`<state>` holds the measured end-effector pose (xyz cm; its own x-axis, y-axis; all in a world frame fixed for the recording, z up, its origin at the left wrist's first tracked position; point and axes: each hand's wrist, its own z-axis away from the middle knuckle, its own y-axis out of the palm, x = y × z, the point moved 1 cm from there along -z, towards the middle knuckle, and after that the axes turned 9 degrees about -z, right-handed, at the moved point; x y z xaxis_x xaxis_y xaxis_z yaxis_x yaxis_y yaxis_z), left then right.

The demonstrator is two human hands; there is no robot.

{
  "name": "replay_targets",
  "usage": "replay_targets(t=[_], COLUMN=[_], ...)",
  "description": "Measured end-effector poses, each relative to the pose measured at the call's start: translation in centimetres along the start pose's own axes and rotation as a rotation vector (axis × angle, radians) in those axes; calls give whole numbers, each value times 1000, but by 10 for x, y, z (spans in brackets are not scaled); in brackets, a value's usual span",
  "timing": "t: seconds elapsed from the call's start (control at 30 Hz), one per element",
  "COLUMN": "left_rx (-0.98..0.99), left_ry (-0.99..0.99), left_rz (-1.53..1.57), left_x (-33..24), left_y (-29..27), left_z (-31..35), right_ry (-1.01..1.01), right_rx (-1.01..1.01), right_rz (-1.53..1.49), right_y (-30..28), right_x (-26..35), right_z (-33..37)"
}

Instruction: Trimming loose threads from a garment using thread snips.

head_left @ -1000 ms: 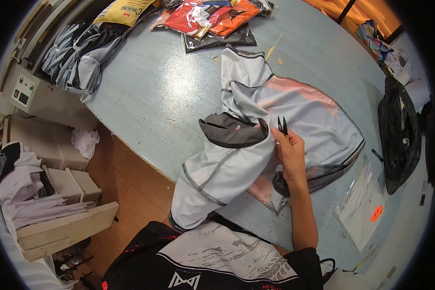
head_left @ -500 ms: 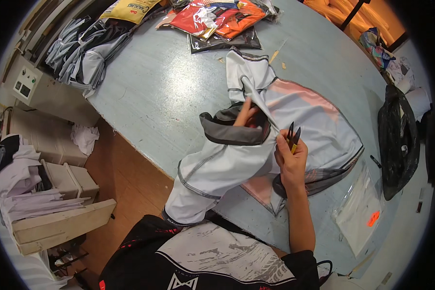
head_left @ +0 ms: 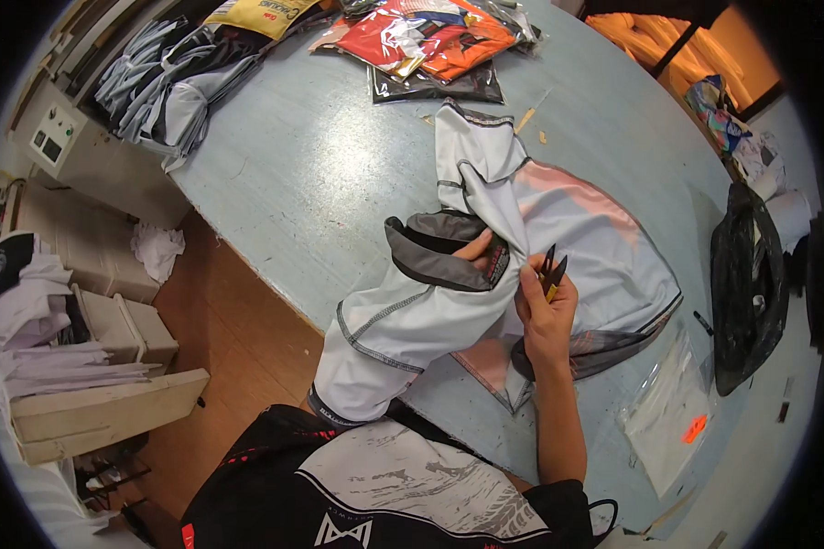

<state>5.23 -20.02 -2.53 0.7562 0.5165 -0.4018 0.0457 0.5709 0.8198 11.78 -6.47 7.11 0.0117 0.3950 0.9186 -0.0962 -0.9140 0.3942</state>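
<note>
Far left: pale cloth pile (head_left: 41,325), stacked beside boxes below the table (head_left: 275,210)
Table's left corner: tied bundle of grey and black garments (head_left: 188,101)
Top centre: bagged garments (head_left: 421,41), red and orange, lying on the table
Garment in hand (head_left: 577,229): white-grey with pink panels, spread mid-table, its near end over the edge against my body
Left hand (head_left: 474,247): my fingers show inside the dark collar (head_left: 435,268); the rest is under cloth, so I cannot tell whether they grip
Right hand (head_left: 547,306): I grasp black-and-yellow snips (head_left: 553,282), blades upward, and apparently pinch cloth beside the collar
Right: clear bag (head_left: 659,425), then black plastic bag (head_left: 751,293)
</note>
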Motion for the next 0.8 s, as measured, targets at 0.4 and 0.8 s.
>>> replay_targets(t=[0.4, 0.8], left_rx=[27, 112], left_ry=[380, 405], left_rz=[119, 222], left_x=[-47, -70], left_y=[30, 25], left_z=[47, 62], right_ry=[-64, -156], right_rx=[-7, 143], right_rz=[194, 165], right_y=[9, 20], right_x=[-3, -6], right_z=[2, 13])
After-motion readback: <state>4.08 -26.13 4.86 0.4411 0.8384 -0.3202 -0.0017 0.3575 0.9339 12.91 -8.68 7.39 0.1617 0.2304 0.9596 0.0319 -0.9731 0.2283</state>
